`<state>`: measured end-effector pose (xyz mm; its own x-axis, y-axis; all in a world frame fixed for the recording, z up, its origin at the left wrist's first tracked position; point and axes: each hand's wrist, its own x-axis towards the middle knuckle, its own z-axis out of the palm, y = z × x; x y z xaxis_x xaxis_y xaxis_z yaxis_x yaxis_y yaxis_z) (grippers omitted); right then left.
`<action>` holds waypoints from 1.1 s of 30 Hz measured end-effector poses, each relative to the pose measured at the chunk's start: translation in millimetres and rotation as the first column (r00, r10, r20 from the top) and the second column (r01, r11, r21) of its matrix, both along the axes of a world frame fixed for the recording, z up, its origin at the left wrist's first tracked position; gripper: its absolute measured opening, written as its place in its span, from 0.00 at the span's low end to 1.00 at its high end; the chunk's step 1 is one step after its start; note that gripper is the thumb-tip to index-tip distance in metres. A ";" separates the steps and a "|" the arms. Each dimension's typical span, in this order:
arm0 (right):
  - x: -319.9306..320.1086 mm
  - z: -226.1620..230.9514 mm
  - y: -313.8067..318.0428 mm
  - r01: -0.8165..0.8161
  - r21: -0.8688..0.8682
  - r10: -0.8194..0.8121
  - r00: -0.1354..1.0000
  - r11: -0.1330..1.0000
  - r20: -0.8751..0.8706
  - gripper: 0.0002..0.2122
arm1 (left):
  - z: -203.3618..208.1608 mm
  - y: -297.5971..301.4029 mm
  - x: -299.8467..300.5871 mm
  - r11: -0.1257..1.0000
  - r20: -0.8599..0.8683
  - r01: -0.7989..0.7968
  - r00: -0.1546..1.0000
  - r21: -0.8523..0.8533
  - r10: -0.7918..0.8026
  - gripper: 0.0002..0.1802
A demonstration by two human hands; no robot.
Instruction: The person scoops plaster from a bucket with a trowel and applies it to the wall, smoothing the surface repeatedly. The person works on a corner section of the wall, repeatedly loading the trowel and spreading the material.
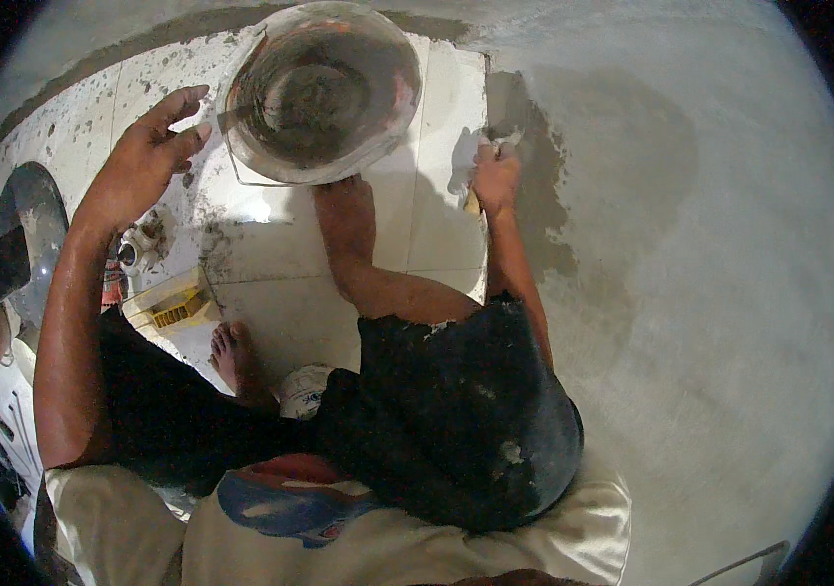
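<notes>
My left hand (143,161) is raised with fingers apart and nothing in it, just left of a bucket's rim. The round bucket (402,122) is smeared with grey cement, with more of that mix at its bottom; its wire handle hangs on the near side. To the right, my right hand (497,178) is closed at the edge between white tiles and a grey cement surface (671,273). A tan end, like a handle, shows beside its palm, and a pale bit shows at the fingertips. The rest of this small tool is hidden. A dark, damp patch (534,186) lies beside that hand.
White tiles (270,308) are spattered with cement crumbs. My bare foot (346,210) is by the bucket. At left are a yellow plastic piece (177,307), a white pipe fitting (136,252) and a dark round object (31,195). A pale rounded thing (303,393) lies between my legs.
</notes>
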<state>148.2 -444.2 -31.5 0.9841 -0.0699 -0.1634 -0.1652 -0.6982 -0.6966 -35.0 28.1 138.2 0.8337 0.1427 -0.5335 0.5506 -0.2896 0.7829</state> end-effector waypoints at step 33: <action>-18.8 174.3 152.5 -0.587 -0.761 0.893 0.449 0.277 -0.022 0.05 | -58.5 -41.7 11.0 0.867 -0.110 -0.292 0.956 -0.403 0.271 0.41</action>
<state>129.4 -291.7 142.7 0.5932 0.8016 -0.0741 0.8047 -0.5878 0.0829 -24.0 -13.6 79.8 0.7627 0.1270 -0.6342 0.6006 0.2247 0.7673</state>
